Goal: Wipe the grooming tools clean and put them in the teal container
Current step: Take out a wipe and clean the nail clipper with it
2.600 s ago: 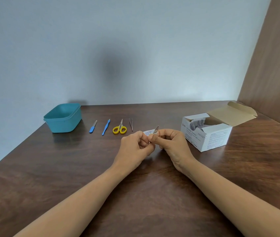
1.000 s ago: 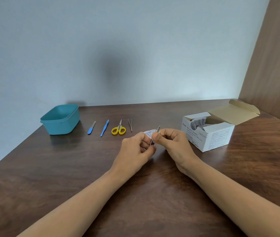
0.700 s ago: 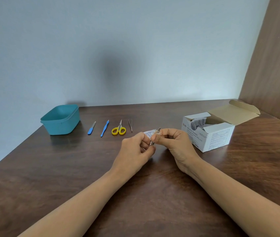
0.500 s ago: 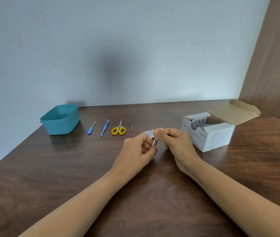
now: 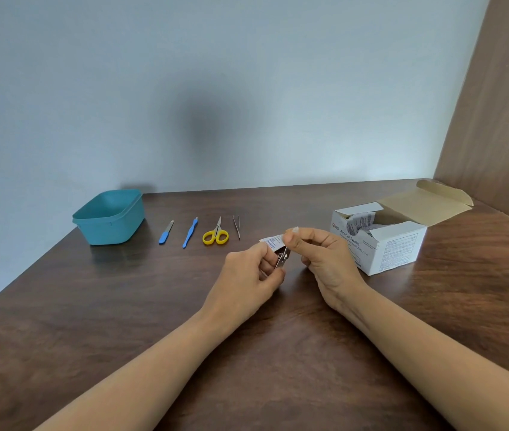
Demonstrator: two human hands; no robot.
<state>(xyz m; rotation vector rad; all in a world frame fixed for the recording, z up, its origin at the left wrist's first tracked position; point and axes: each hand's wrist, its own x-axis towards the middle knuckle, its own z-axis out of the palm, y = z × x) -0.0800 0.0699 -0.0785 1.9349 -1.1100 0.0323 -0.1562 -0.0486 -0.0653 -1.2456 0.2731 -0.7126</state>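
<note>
My left hand (image 5: pixel 251 270) grips a small metal nail clipper (image 5: pixel 281 259) just above the table, near its middle. My right hand (image 5: pixel 324 256) pinches a small white alcohol swab (image 5: pixel 293 229) between thumb and forefinger, just above the clipper's upper end. A torn swab packet (image 5: pixel 272 242) shows behind my fingers. Further back lie a blue nail file (image 5: pixel 166 236), a blue cuticle pusher (image 5: pixel 190 233), yellow-handled scissors (image 5: pixel 215 235) and tweezers (image 5: pixel 236 226) in a row. The teal container (image 5: pixel 108 227) stands at the back left, with nothing visible inside.
An open white box of alcohol swabs (image 5: pixel 396 247) stands right of my right hand, flap folded back. The brown wooden table (image 5: pixel 122 321) meets a pale wall behind and a wooden panel (image 5: pixel 501 119) on the right.
My right hand has slid the swab up along the clipper and off its upper end. More of the clipper now shows in my left hand, which stayed put.
</note>
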